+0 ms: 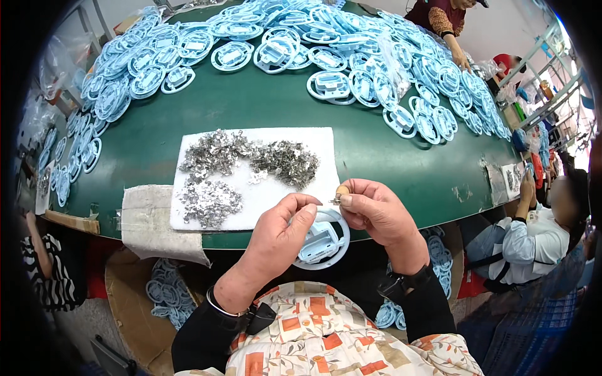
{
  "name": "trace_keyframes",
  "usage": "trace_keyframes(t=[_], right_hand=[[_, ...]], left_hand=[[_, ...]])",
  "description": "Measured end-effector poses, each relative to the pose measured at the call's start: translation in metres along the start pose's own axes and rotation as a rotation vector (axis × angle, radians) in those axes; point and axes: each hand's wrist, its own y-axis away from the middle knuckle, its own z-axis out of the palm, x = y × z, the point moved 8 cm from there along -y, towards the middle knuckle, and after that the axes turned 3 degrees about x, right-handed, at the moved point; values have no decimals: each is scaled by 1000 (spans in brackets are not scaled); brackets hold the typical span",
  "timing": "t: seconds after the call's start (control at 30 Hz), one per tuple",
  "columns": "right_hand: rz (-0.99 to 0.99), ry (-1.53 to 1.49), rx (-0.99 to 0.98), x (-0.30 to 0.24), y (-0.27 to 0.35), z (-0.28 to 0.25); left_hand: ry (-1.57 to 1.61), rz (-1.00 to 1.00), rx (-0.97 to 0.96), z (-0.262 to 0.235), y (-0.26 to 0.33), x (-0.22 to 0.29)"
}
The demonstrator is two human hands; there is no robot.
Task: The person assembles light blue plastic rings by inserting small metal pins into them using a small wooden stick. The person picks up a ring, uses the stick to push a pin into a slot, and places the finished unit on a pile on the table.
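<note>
A light blue plastic ring part (321, 244), shaped like a toy steering wheel, hangs at the table's near edge. My left hand (274, 238) is closed on its left rim, thumb and fingers pressed together. My right hand (380, 212) pinches a small metal piece (335, 200) just above the ring's top rim; the fingertips partly hide it. A tan cover (342, 190) sits on one right fingertip. Beyond my hands, a white foam board (254, 203) carries a silvery heap of metal pieces (216, 153), a darker heap (286, 164) and a brighter heap (210, 203).
Many blue ring parts (232, 55) pile along the far side of the green table (251, 106). A pale cloth (147, 219) drapes over the near edge. Cardboard boxes (128, 310) of rings stand below. Co-workers sit at right (533, 235) and left; another reaches in at back.
</note>
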Motion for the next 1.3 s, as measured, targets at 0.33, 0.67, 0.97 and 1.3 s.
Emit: trace_keyframes(t=[0.33, 0.67, 0.97, 1.3], right_hand=[[-225, 784, 183, -22, 33, 16], [-296, 1280, 297, -35, 32, 36], [-274, 1409, 337, -32, 27, 47], [-215, 1078, 325, -18, 22, 25]], left_hand=[[-247, 88, 122, -11, -1, 8], [-235, 62, 126, -12, -4, 8], [-252, 55, 117, -12, -4, 8], [-307, 76, 116, -15, -7, 5]])
